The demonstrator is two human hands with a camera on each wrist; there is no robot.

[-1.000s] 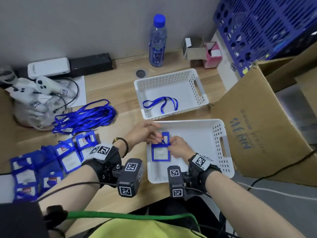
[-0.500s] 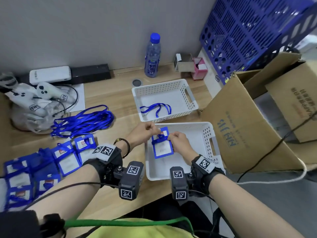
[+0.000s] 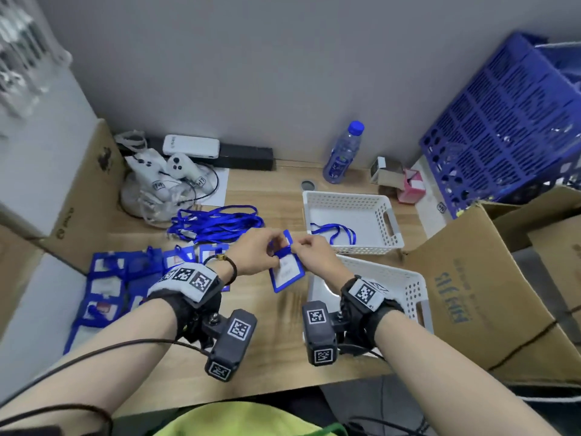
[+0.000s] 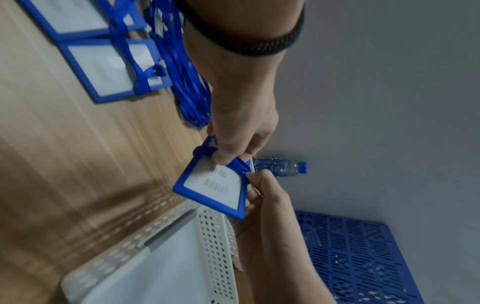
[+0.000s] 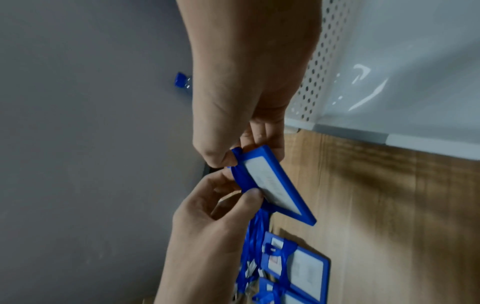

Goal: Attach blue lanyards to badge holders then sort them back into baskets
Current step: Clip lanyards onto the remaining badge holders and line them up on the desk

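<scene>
where wood desk [image 3: 261, 196] meets grey wall [image 3: 251, 73]

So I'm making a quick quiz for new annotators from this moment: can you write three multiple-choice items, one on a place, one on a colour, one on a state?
1. Where does the single loose lanyard lie?
A. in the far white basket
B. in the near white basket
C. on the cardboard box

2. What colour is the water bottle cap?
A. red
B. white
C. blue

3. How is the badge holder kept?
A. flat on the desk
B. pinched by the left hand and right hand, off the desk
C. lying in a basket

Key: 1 A, its loop shows on that basket's floor; 2 C, the head view shows it; 3 B, both hands' fingers meet at its top.
</scene>
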